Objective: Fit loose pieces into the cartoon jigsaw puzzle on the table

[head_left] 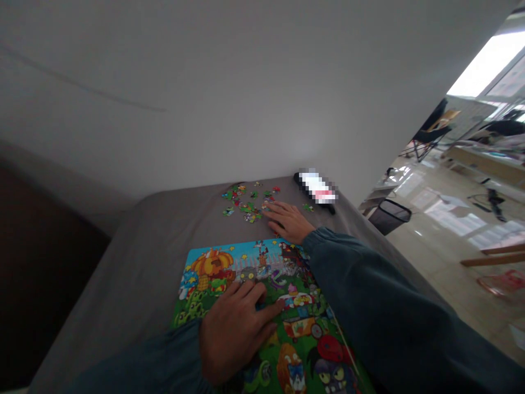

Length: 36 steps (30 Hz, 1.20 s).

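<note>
The left hand (pixel 235 328) lies flat on the colourful jigsaw puzzle (pixel 287 317), fingers spread and pressing on its middle, holding nothing. Beyond the puzzle's far edge, the right hand (pixel 287 220) reaches out palm down with fingers extended, fingertips touching the near side of a scatter of loose puzzle pieces (pixel 248 201); whether it pinches one cannot be told. Both rest on a grey table (pixel 139 257). Right of the loose pieces, past the puzzle's far right corner, lies a dark device (pixel 315 191). A black bin (pixel 389 216) stands on the floor further right.
</note>
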Each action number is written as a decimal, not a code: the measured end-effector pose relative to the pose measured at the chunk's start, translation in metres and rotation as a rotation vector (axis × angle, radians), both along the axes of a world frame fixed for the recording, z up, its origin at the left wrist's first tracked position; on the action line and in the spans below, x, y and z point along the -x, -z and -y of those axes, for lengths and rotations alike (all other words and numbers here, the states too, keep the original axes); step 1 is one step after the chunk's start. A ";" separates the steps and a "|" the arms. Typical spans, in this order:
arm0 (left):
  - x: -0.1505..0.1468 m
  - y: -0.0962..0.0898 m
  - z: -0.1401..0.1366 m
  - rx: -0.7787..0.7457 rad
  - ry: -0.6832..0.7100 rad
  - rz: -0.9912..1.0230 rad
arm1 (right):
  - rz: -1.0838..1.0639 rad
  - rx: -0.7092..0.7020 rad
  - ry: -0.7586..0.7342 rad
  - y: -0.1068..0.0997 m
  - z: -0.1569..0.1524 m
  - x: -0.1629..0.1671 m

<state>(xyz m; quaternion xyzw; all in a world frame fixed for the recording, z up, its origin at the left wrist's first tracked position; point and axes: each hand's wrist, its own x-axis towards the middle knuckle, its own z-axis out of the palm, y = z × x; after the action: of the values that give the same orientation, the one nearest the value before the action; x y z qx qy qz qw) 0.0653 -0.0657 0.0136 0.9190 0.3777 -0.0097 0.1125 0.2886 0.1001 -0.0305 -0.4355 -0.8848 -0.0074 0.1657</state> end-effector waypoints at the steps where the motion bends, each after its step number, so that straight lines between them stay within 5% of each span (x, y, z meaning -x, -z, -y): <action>1: 0.000 -0.001 0.000 0.004 -0.003 -0.004 | 0.030 0.001 -0.012 -0.001 0.001 0.000; 11: 0.002 -0.003 0.000 -0.002 0.016 -0.012 | 0.074 0.085 -0.077 -0.038 -0.023 0.039; 18: 0.002 -0.001 0.000 -0.012 0.007 -0.022 | 0.020 0.202 0.006 -0.035 -0.035 0.072; 25: 0.002 0.002 0.000 -0.002 0.004 -0.016 | -0.105 0.338 -0.028 -0.049 -0.017 0.023; 30: 0.002 0.001 -0.002 0.020 0.011 -0.011 | -0.169 0.354 0.097 -0.029 -0.002 -0.019; 36: -0.001 0.001 -0.003 0.053 0.004 -0.014 | -0.154 0.287 0.108 -0.015 0.004 -0.024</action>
<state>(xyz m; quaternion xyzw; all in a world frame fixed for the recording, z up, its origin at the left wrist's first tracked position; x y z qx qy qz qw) 0.0661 -0.0629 0.0128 0.9163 0.3764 -0.0264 0.1340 0.3125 0.0957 -0.0160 -0.5007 -0.8368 0.1434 0.1687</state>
